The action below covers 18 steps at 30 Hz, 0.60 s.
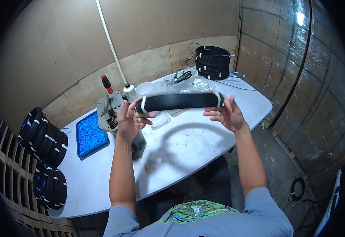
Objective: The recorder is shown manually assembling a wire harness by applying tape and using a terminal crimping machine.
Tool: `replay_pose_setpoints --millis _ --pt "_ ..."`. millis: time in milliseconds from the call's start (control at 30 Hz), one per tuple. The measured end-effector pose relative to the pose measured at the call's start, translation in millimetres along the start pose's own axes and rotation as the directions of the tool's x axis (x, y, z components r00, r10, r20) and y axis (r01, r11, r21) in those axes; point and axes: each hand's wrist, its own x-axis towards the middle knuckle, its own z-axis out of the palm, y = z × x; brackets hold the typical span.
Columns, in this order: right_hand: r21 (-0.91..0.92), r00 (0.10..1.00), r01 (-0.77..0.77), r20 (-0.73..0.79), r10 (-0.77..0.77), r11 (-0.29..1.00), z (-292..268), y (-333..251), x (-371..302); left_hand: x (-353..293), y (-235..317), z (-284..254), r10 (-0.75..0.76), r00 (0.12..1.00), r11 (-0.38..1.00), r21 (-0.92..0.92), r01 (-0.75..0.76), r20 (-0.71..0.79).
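While the left hand point(129, 124) and right hand point(232, 115) grip opposite ends of the black cable coil point(176, 102) above the white table point(253, 105), even support seems best — fingers beneath, thumbs outside — so loops don't slide out of the white ties point(143, 104).

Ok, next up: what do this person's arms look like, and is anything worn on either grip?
Both arms come out of short grey-blue sleeves, left and right, leaving the forearms uncovered. The left grip and right grip are ordinary five-fingered hands; no glove, watch or wristband shows.
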Motion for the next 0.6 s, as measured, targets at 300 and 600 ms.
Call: replay_pose_setpoints --millis 300,600 --pt "-0.720 0.939 -0.257 -0.344 -0.011 0.644 0 -21 16 -2 19 8 -0.219 0.928 0.757 0.548 0.356 -0.301" --pt "-0.328 0.824 -0.013 -0.539 -0.176 0.945 25 36 27 9 -46 40 0.034 0.823 0.977 0.193 0.093 -0.567"
